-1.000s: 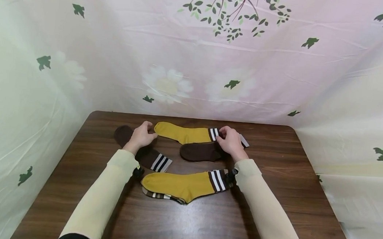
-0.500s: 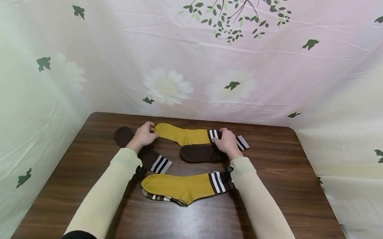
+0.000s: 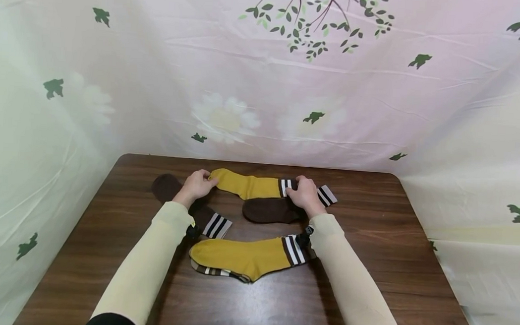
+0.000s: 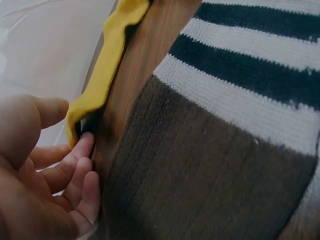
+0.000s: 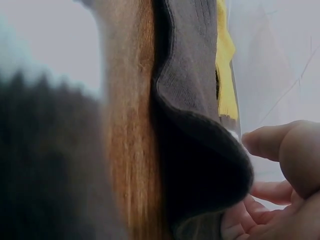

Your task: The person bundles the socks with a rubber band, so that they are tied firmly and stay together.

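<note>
A mustard-yellow sock (image 3: pixel 245 184) with a dark, white-striped cuff lies along the table's back. My left hand (image 3: pixel 197 185) pinches its toe; in the left wrist view the thumb and fingers (image 4: pixel 82 145) are on either side of the yellow edge. At the other end my right hand (image 3: pixel 305 192) grips the cuff, and part of it is hidden behind the hand. Beneath my right hand lies a dark brown sock (image 3: pixel 266 210), its striped cuff (image 3: pixel 327 195) showing to the right. Another brown sock (image 3: pixel 165 187) passes under my left hand.
Nearer the front, a second yellow sock (image 3: pixel 236 255) lies on top of a brown patterned sock (image 3: pixel 212 270), whose edge shows below. The brown wooden table (image 3: pixel 392 270) meets a printed cloth backdrop (image 3: pixel 265 83) at its back and sides.
My left fingers have closed on the yellow sock's toe. The right hand has shifted slightly left and taken the cuff. The far yellow sock looks slightly drawn in; the other socks lie still.
</note>
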A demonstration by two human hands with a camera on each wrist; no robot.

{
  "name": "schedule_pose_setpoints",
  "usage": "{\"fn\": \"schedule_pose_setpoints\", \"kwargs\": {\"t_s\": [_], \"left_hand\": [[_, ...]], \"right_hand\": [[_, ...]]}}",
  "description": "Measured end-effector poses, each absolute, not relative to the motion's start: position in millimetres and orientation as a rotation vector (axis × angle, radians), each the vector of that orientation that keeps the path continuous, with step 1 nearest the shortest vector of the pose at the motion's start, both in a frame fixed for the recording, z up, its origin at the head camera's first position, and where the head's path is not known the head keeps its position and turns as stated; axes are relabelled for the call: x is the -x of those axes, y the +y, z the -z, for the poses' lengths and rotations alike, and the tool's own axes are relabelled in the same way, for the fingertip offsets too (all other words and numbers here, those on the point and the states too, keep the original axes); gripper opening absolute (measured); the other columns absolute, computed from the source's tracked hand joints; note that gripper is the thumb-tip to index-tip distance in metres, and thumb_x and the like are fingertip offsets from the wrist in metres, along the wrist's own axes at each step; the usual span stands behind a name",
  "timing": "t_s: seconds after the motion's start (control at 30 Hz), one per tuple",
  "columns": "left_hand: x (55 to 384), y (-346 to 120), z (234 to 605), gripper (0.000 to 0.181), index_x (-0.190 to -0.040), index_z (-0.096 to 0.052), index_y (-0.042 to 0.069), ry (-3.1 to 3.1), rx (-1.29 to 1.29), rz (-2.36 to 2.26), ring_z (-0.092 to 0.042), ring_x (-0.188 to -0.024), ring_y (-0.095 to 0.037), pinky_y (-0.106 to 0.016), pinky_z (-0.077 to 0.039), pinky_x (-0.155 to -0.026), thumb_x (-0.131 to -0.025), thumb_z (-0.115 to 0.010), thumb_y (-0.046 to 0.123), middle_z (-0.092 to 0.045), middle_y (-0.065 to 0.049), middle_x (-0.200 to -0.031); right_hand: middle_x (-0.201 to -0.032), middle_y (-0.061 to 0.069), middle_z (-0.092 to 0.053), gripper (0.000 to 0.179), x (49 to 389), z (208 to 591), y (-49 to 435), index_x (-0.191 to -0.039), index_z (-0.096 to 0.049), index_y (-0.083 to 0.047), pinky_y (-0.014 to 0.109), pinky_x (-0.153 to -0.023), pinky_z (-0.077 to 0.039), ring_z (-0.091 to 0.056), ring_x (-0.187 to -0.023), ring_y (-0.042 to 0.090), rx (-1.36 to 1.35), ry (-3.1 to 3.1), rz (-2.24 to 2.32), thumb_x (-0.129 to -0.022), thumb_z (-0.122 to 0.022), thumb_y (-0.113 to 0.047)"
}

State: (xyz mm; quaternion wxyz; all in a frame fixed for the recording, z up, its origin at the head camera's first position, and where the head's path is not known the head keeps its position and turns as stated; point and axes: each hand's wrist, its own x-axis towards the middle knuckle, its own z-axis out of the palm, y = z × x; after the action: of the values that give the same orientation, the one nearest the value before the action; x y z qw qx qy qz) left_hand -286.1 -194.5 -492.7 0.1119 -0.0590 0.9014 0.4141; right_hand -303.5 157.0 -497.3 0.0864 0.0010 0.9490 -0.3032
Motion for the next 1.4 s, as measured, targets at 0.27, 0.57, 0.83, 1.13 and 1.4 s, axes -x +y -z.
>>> {"fn": "schedule_pose_setpoints", "kwargs": {"t_s": [0.27, 0.57, 0.83, 1.13, 1.4], "left_hand": [[289, -196, 497, 0.044, -0.14, -0.057, -0.003, 2.665, 0.275, -1.285, -0.064, -0.114, -0.038, -0.049, -0.053, -0.098, -0.106, -0.062, 0.025, -0.065, -0.025, -0.129], [294, -201, 497, 0.05, -0.144, -0.053, -0.009, 2.574, 0.285, -1.328, -0.059, -0.124, -0.04, -0.05, -0.05, -0.105, -0.103, -0.067, 0.017, -0.058, -0.028, -0.139], [290, -204, 498, 0.029, -0.125, -0.064, -0.005, 2.541, 0.306, -1.466, -0.058, -0.101, -0.028, -0.039, -0.051, -0.088, -0.103, -0.064, 0.015, -0.064, -0.019, -0.118], [290, -210, 502, 0.034, -0.122, -0.063, 0.0, 2.469, 0.307, -1.6, -0.061, -0.091, -0.023, -0.031, -0.05, -0.075, -0.109, -0.058, 0.032, -0.064, -0.013, -0.111], [284, -213, 502, 0.048, -0.134, -0.063, 0.001, 2.445, 0.353, -1.721, -0.067, -0.089, -0.018, -0.029, -0.057, -0.078, -0.112, -0.049, 0.04, -0.064, -0.016, -0.121]], "right_hand": [[-0.149, 0.029, -0.052, 0.06, 307, 499, 153, -0.149, -0.049, 0.006, 0.055, -0.11, -0.047, -0.05, -0.137, 0.045, -0.03, 2.837, 0.878, -0.101, -0.07, -0.024], [-0.144, 0.026, -0.058, 0.052, 309, 498, 152, -0.14, -0.058, 0.004, 0.053, -0.107, -0.049, -0.055, -0.132, 0.043, -0.086, 2.847, 0.841, -0.099, -0.071, -0.024], [-0.119, 0.019, -0.062, 0.026, 308, 504, 153, -0.113, -0.06, -0.002, 0.047, -0.091, -0.048, -0.056, -0.104, 0.035, 0.009, 2.872, 0.952, -0.1, -0.07, -0.022], [-0.115, 0.017, -0.06, 0.035, 308, 509, 156, -0.127, -0.06, -0.001, 0.048, -0.092, -0.049, -0.056, -0.103, 0.033, -0.024, 2.778, 1.312, -0.1, -0.073, -0.02], [-0.12, 0.018, -0.06, 0.046, 305, 502, 160, -0.141, -0.058, 0.0, 0.044, -0.091, -0.05, -0.056, -0.107, 0.031, -0.087, 2.658, 1.558, -0.103, -0.07, -0.023]]}}
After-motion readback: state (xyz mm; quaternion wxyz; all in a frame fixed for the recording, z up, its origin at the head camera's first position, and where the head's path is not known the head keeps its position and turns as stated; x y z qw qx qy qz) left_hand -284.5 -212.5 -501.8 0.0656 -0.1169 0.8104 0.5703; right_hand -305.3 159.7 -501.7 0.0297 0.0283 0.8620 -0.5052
